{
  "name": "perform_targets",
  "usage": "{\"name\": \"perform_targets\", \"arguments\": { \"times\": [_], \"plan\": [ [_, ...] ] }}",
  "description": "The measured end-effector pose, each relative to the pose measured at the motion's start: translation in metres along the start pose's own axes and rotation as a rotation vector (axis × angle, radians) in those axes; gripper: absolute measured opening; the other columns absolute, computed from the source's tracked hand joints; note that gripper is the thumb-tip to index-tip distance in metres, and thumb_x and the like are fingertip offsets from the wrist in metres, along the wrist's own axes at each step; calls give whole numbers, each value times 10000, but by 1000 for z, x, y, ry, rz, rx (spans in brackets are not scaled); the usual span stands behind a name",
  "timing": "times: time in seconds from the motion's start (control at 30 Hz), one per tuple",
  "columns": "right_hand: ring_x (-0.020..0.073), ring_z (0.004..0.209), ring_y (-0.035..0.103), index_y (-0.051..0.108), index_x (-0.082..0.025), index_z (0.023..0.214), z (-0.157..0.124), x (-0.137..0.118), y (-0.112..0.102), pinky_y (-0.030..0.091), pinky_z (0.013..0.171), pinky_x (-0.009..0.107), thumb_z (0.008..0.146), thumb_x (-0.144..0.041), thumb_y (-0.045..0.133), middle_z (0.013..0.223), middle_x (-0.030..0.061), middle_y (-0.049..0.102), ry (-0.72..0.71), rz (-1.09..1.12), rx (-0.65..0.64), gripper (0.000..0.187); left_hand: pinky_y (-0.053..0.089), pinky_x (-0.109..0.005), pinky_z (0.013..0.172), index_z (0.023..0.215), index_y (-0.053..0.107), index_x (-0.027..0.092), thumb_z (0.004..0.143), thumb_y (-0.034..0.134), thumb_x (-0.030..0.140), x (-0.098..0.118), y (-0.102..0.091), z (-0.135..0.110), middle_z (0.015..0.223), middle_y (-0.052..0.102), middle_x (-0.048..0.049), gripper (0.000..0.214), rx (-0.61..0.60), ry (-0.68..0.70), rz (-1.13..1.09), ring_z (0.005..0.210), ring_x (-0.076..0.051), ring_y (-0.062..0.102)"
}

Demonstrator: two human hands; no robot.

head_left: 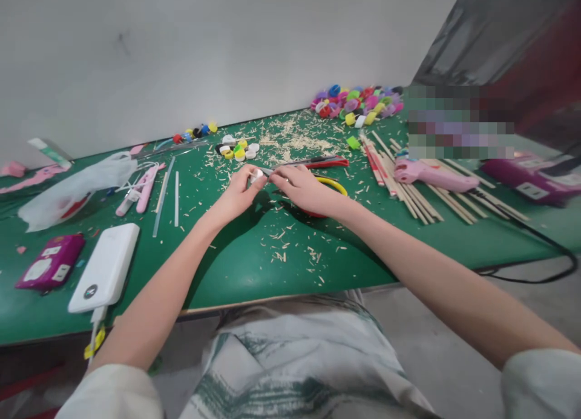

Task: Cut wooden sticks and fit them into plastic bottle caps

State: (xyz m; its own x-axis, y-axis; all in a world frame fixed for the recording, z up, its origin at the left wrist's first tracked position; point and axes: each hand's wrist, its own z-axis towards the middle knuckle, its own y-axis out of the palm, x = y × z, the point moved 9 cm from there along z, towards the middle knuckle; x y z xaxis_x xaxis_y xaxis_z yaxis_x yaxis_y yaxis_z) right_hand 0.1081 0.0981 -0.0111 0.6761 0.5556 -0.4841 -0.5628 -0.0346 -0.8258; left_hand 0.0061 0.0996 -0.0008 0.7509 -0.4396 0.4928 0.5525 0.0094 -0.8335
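Observation:
My left hand point(238, 192) is closed, thumb and fingers pinching a small white round cap point(256, 175). Close against it, my right hand point(297, 186) is closed around a pair of scissors. Its grey metal tip point(267, 172) points at the white cap; whether it touches, I cannot tell. Yellow and red scissors handles point(333, 184) stick out beside and below my right hand, which hides their middle. Just behind that hand lies a red utility knife point(324, 162). A small group of yellow, white and black caps point(240, 149) sits beyond my left hand.
Wood shavings point(290, 134) litter the green table point(236, 267). Wooden sticks point(417, 201) and a pink glue gun point(436, 175) with a black cord lie right, below a colourful pile of caps point(356, 104). Left are a white power bank point(106, 264), purple packet point(52, 261) and plastic bag point(77, 186).

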Motion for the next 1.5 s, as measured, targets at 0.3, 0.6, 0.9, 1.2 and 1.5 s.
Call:
{"name": "perform_targets", "arguments": {
  "times": [0.3, 0.6, 0.9, 1.2, 1.5],
  "plan": [
    [172, 843, 545, 436, -223, 839, 0, 1, -7, 437, 779, 323, 955, -379, 324, 915, 57, 604, 110, 357, 2, 225, 502, -298, 743, 1098, 350, 226, 922, 415, 329, 15, 1, -5, 1011, 641, -71, 214, -41, 29, -279, 924, -154, 629],
    [164, 845, 550, 428, -225, 832, -3, -3, -8, 442, 786, 313, 971, -386, 267, 904, 46, 593, 110, 373, -66, 267, 500, -316, 737, 1003, 320, 216, 873, 494, 259, 10, 4, -5, 990, 561, -68, 221, -8, 58, -230, 843, -144, 576],
    [167, 823, 548, 474, -220, 888, -4, -3, -2, 437, 760, 300, 943, -378, 349, 933, 46, 610, 102, 414, -98, 209, 484, -307, 834, 1117, 501, 181, 874, 515, 311, 10, 1, -4, 1126, 612, -84, 276, 20, 108, -123, 979, -170, 583],
    [194, 856, 579, 618, -190, 964, -3, -8, -12, 419, 794, 331, 941, -341, 364, 967, 73, 666, -3, 283, -35, 296, 476, -311, 909, 1182, 567, 182, 913, 456, 337, 15, -1, -7, 1192, 650, -79, 330, -24, 120, -168, 1018, -171, 621],
    [196, 866, 516, 614, -165, 926, -5, -13, -7, 384, 821, 335, 945, -220, 357, 898, 79, 653, -180, 126, 20, 263, 478, -338, 898, 1102, 616, 157, 875, 540, 272, 17, 0, -9, 1120, 680, -93, 265, -9, 238, -47, 1012, -181, 616]
  ]
}}
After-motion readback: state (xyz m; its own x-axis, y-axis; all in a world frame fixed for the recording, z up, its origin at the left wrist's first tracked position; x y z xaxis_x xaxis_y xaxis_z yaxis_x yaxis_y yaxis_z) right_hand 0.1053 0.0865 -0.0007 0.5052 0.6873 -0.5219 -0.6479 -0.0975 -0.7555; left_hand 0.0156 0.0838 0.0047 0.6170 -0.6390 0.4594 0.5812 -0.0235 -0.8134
